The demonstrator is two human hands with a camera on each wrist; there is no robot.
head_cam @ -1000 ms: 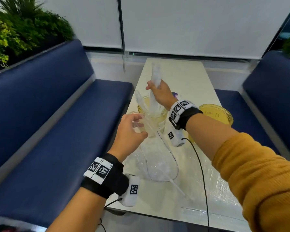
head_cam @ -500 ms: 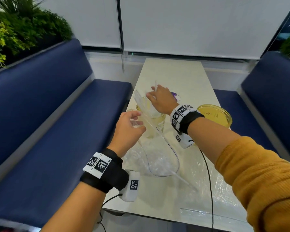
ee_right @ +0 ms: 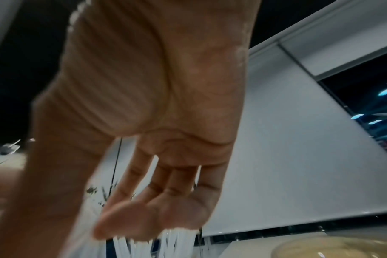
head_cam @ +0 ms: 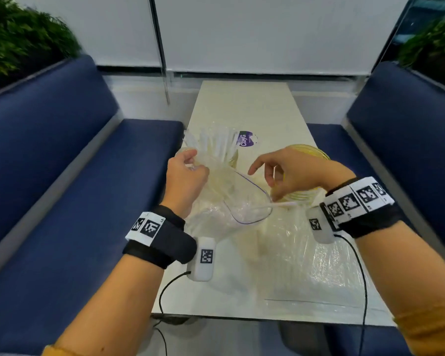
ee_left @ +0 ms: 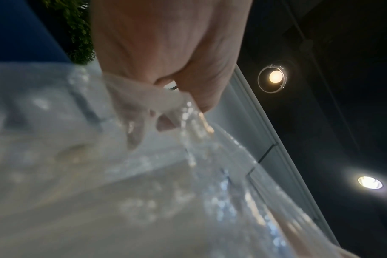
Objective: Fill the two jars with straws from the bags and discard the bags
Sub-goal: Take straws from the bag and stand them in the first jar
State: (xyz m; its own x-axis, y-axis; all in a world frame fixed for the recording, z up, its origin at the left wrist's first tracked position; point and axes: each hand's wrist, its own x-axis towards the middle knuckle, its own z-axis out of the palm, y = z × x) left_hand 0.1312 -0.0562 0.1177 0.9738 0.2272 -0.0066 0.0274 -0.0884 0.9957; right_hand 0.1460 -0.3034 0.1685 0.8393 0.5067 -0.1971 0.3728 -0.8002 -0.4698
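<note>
While the pale table [head_cam: 244,104] carries everything, I see my left hand [head_cam: 184,176] curled round the clear bag [head_cam: 231,204] beside the straw-filled jar [head_cam: 231,160]; my right hand [head_cam: 293,173] hovers loosely spread, holding nothing, above a loose straw [head_cam: 283,205].

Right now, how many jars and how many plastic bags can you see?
Jars: 2, the straw-filled jar and the second jar behind the right hand.
Bags: 2, the open bag in the left hand and the flat bag.
Total: 4

Glossy clear plastic bag [head_cam: 242,201]; matt cloth benches [head_cam: 62,201].
</note>
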